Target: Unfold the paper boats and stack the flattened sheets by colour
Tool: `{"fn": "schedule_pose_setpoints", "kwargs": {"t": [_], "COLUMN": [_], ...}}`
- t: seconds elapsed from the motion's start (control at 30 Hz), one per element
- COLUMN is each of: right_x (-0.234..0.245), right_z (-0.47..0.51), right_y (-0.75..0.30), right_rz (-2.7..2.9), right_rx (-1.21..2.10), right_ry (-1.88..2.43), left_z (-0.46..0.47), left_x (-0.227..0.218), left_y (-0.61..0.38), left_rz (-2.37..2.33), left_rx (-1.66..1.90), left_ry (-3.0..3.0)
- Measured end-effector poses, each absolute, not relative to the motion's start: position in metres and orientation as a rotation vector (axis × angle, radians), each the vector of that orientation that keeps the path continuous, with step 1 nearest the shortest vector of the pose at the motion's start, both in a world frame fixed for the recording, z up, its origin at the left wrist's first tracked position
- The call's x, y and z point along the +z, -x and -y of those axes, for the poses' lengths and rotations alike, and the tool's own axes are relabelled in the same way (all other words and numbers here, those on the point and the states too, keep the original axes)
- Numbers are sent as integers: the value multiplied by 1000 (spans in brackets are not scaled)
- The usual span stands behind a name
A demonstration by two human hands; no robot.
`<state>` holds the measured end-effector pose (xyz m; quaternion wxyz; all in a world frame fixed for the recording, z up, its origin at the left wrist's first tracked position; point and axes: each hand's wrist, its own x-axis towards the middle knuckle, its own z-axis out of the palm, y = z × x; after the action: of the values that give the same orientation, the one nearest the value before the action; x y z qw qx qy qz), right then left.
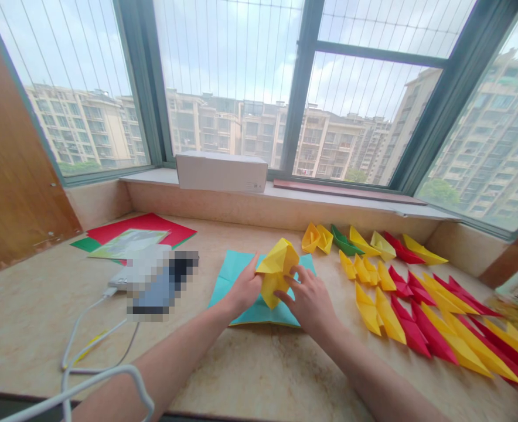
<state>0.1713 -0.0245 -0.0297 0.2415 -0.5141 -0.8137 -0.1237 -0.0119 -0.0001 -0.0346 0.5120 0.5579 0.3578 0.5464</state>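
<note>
Between my two hands is a partly folded piece of yellow origami paper (278, 266), raised over a creased sheet of light-blue paper (228, 287). My left hand (246, 287) grips its left side, thumb upward along the edge. The fingers of my right hand (308, 293) are bent around its right side, with thumb and fingertips on the folds. Part of the yellow paper is hidden behind the fingers. The blue sheet lies flat on the stone sill under both hands.
To the right stand rows of folded paper boats (411, 322), yellow, red and green. Red paper sheets (149, 225) lie at left, near a pixelated device (157, 287) and a looping white cable (72, 328). A white box (221, 173) rests on the window ledge.
</note>
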Motion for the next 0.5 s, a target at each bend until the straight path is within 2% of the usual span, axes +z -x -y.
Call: {"fn": "schedule_pose_setpoints", "kwargs": {"t": [0.23, 0.5], "right_x": [-30, -25], "right_z": [21, 25], "right_y": [-175, -174], "right_rz": [2154, 1852], "right_rx": [-179, 100], "right_ry": [1357, 1106], "left_z": [7, 2], "left_x": [-22, -23], "left_y": [5, 9], "left_rz": [-889, -988], "left_rx": [1144, 1161], "left_ry": [-1358, -1188]}}
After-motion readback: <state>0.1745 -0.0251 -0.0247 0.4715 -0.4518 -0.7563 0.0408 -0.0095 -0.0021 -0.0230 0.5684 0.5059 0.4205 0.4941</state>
